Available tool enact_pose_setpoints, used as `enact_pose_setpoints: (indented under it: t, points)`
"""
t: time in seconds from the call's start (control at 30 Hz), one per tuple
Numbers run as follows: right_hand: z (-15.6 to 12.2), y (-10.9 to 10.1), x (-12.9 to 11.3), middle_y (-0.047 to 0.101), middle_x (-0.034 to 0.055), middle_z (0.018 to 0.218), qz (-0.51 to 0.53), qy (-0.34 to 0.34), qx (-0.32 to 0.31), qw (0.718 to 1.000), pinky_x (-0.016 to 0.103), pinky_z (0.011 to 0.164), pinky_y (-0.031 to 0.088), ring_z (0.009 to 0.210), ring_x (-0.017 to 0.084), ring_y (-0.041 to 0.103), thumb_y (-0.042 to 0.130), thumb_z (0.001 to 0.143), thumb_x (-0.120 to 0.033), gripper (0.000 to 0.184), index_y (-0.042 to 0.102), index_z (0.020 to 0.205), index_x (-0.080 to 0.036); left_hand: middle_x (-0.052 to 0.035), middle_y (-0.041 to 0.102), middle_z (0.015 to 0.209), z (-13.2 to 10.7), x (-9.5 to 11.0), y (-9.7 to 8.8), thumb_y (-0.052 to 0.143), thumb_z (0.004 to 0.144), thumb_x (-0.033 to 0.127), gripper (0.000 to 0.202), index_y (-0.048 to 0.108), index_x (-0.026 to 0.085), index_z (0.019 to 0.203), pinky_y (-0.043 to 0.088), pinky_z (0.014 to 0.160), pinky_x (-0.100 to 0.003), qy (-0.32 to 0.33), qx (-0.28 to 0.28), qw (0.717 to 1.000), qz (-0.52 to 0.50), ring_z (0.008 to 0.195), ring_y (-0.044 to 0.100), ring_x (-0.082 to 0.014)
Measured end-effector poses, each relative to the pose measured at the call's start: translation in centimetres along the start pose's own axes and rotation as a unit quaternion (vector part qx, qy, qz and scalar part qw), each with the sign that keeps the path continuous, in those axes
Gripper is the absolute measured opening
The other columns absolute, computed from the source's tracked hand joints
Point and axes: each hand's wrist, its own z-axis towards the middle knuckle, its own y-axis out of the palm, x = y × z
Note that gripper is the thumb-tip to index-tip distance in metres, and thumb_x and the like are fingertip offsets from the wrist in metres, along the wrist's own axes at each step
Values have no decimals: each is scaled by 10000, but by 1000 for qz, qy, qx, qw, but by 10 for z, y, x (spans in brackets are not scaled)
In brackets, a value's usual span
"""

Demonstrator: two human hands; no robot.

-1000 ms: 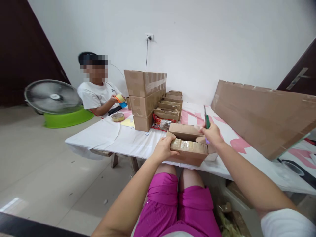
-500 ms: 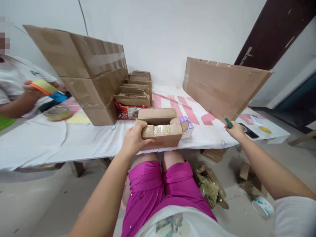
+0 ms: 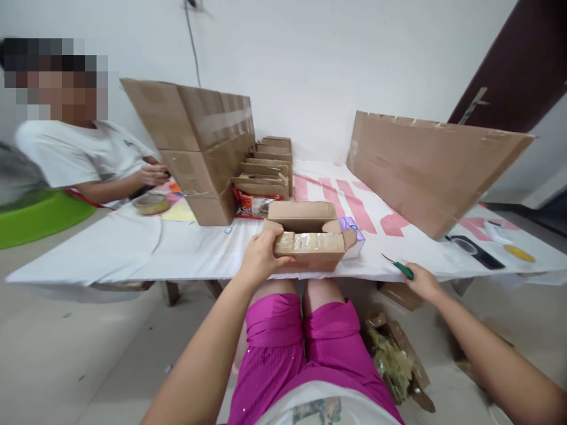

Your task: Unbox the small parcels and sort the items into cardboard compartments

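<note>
My left hand [image 3: 262, 255] grips the near left corner of an open cardboard box [image 3: 310, 263], thumb on the front wall and fingers over the top edge. Inside the box, along its front, stands a row of several items in shiny clear wrapping [image 3: 310, 242]. The box's flaps are up. In my right hand [image 3: 423, 281], closed at the table's front edge, is a green-handled knife [image 3: 403, 270] with a thin, slightly curved blade pointing left toward the box. The blade is apart from the box. A purple and white packet [image 3: 353, 237] lies just behind the box's right end.
Tall stacked cartons [image 3: 208, 153] stand left, with several open boxes [image 3: 266, 171] and a red packet [image 3: 254, 203] beside them. A large cardboard sheet [image 3: 425, 171] stands right. A phone [image 3: 476, 251], tape roll [image 3: 150, 203] and co-worker [image 3: 97, 159] are around the table.
My right hand has lowered the knife toward the table's front edge, away from the cardboard sheet. My left hand keeps its grip on the box. The view has swung left; the co-worker's hands have shifted.
</note>
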Motion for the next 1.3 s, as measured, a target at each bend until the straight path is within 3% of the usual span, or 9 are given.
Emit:
enact_pose_setpoints:
  t: [0.2,0.33,0.43,0.6,0.73,0.83,0.97,1.1,1.3]
  points:
    - [3,6,17,666,93,849,42,-27,10,999,395,839,478,890,295,639,525,645,-381,190,617,747,-249,-92,618,1215,1,2,-1,829,609,310,740,471,221,1251,418,996,-445,-9,16,998,-53,1154,568,-291]
    - [8,18,26,646,180,863,74,-7,65,995,471,865,437,920,364,622,499,668,-470,173,610,700,-341,-154,484,1379,-3,6,-5,783,671,388,933,262,211,1425,402,1027,-460,-22,34,990,-135,1253,489,-313]
    - [12,20,20,652,193,897,111,1,71,991,496,835,423,891,373,631,513,655,-527,173,611,680,-387,-140,446,1417,-7,9,-6,660,797,384,787,232,219,1437,398,1038,-426,-21,51,980,-192,1268,475,-280]
    - [7,16,-17,693,126,898,157,-19,40,987,464,806,467,869,341,660,562,606,-562,233,652,709,-374,-52,663,936,0,8,-3,486,900,412,493,384,186,1326,487,800,-349,-88,124,942,-299,858,626,-204]
    - [-6,22,-40,716,62,831,177,-35,20,983,444,774,514,853,338,675,573,593,-587,308,684,724,-331,26,588,631,21,0,-6,477,888,466,364,497,169,1098,454,621,-267,-137,108,888,-426,582,564,-134]
    - [-13,31,-43,725,73,800,199,-52,19,978,436,752,531,843,349,679,592,587,-570,291,699,707,-328,10,599,695,37,-7,-12,670,759,430,392,532,171,1018,467,645,-276,-151,69,916,-366,621,575,-140]
    - [-15,43,-35,741,73,804,214,-41,8,976,447,793,537,861,358,687,593,572,-579,302,717,687,-329,-88,560,1110,50,-19,-14,837,542,280,566,587,196,1043,453,938,-396,-123,50,971,-197,1045,568,-248]
    - [-14,52,-27,756,69,871,215,-34,-19,976,426,819,536,914,343,686,599,573,-604,381,739,746,-294,-89,604,1048,51,-27,-5,794,554,138,572,571,170,1080,508,864,-380,-124,-30,968,-215,969,619,-249]
    - [-17,65,-19,757,62,946,218,-19,-45,975,434,859,527,959,346,680,599,575,-638,470,747,823,-266,-105,578,1203,39,-23,7,766,631,122,558,505,181,1120,443,976,-367,-77,22,962,-262,1117,569,-241]
